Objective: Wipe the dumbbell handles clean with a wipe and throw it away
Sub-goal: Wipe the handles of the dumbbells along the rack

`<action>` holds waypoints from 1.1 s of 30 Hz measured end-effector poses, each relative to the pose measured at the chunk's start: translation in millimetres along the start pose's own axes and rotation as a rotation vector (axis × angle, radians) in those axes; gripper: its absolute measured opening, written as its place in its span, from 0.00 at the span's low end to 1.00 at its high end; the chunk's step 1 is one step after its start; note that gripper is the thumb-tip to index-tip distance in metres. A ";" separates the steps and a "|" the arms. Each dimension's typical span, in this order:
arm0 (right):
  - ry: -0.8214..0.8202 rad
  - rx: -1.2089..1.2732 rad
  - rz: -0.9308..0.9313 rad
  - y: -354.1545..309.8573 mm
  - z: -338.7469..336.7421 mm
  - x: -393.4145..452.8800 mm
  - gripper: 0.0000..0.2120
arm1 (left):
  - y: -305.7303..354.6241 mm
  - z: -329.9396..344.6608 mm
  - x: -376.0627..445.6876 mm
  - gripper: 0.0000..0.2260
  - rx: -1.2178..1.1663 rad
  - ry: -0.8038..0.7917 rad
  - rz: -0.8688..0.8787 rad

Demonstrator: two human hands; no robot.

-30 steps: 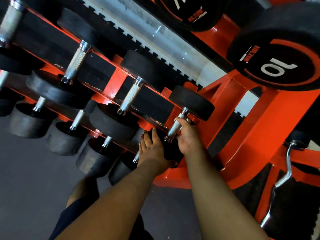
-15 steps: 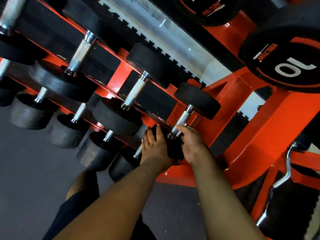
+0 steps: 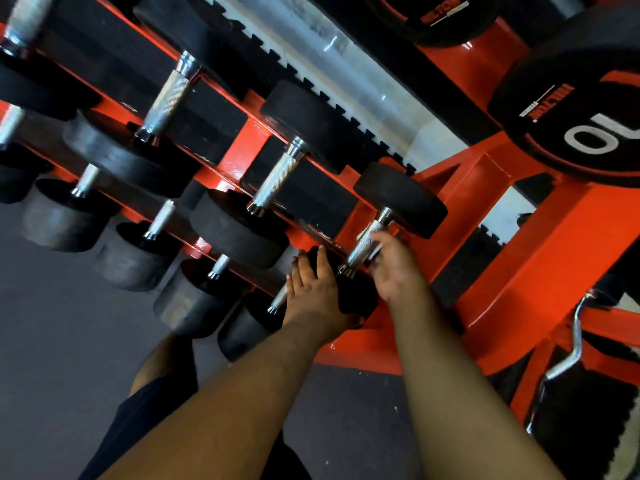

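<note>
The rightmost dumbbell on the upper tier has a knurled steel handle (image 3: pixel 360 249) between two black heads. My right hand (image 3: pixel 394 271) curls its fingers around that handle from the right side. A small pale patch shows under those fingers; whether it is the wipe I cannot tell. My left hand (image 3: pixel 313 292) lies flat with straight fingers on the dumbbell's near head (image 3: pixel 360 294). Its far head (image 3: pixel 401 199) rests on the orange rack (image 3: pixel 519 271).
More dumbbells fill both tiers to the left, with steel handles (image 3: pixel 273 181) (image 3: pixel 166 98) exposed. A black plate marked 10 (image 3: pixel 571 109) hangs at upper right. A bent chrome curl bar (image 3: pixel 571 348) stands low on the right. Dark floor (image 3: pixel 52 341) lies below left.
My right hand has slid a little along the handle while keeping its hold. My left hand stays on the near head. The view has drifted slightly.
</note>
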State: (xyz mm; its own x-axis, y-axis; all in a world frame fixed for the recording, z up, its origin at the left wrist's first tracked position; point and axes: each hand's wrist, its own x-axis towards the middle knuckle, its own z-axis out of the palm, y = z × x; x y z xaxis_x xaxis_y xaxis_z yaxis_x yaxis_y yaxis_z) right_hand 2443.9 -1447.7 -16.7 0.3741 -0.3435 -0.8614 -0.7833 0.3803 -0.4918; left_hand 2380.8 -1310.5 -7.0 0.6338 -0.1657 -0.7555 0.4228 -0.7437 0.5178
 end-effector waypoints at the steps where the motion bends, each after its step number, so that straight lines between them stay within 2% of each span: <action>1: 0.005 0.076 -0.047 -10.3 2.3 8.0 0.06 | -0.2 0.0 0.5 0.66 0.004 0.003 0.004; 3: -0.002 0.125 -0.069 -12.3 4.6 18.5 0.06 | -1.0 -0.2 0.8 0.65 0.007 0.002 0.008; 7: -0.128 0.020 0.008 14.6 -1.9 14.6 0.07 | -1.8 1.6 -0.3 0.65 0.003 0.007 0.012; 11: -0.097 0.069 -0.109 -13.1 3.0 25.5 0.10 | -5.1 2.9 1.8 0.65 0.001 0.006 0.020; 13: -0.067 -0.031 -0.072 -5.8 -1.2 23.8 0.11 | -4.4 2.8 1.3 0.65 -0.005 0.003 0.020; 15: -0.063 -0.199 0.039 23.7 -8.5 14.7 0.18 | -3.1 1.9 1.4 0.66 -0.008 0.004 0.015; 17: -0.068 -0.312 0.050 37.5 -11.8 4.7 0.20 | -2.5 1.9 1.4 0.65 -0.008 0.001 0.016; 21: -0.020 -0.072 -0.070 18.6 -16.5 23.2 0.18 | -3.4 0.8 0.6 0.65 -0.010 -0.006 0.024; 24: -0.010 -0.261 -0.071 32.3 -21.8 17.1 0.19 | -1.9 -1.1 -1.0 0.65 -0.017 -0.012 0.029; 26: -0.044 -0.411 -0.057 48.1 -24.8 0.7 0.12 | -1.2 -2.3 -1.5 0.64 -0.032 -0.020 0.028; 28: -0.019 -0.504 -0.130 51.9 -29.1 -6.0 0.07 | -1.7 -0.8 -1.5 0.65 -0.033 -0.008 0.030; 30: 0.069 -0.608 -0.289 42.0 -29.7 -14.3 0.07 | -3.9 1.0 -1.6 0.66 -0.046 0.010 0.036; 33: 0.186 -1.042 -0.765 13.4 -24.6 -31.3 0.11 | -6.1 4.1 -1.4 0.67 -0.068 0.036 0.059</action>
State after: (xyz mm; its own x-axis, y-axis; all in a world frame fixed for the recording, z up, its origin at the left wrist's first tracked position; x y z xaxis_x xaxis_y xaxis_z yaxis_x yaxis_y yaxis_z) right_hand 2409.5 -1452.9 6.8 0.8854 -0.3200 -0.3371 -0.4494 -0.7746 -0.4451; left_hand 2374.6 -1308.4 -10.7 0.6813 -0.1836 -0.7086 0.4260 -0.6877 0.5878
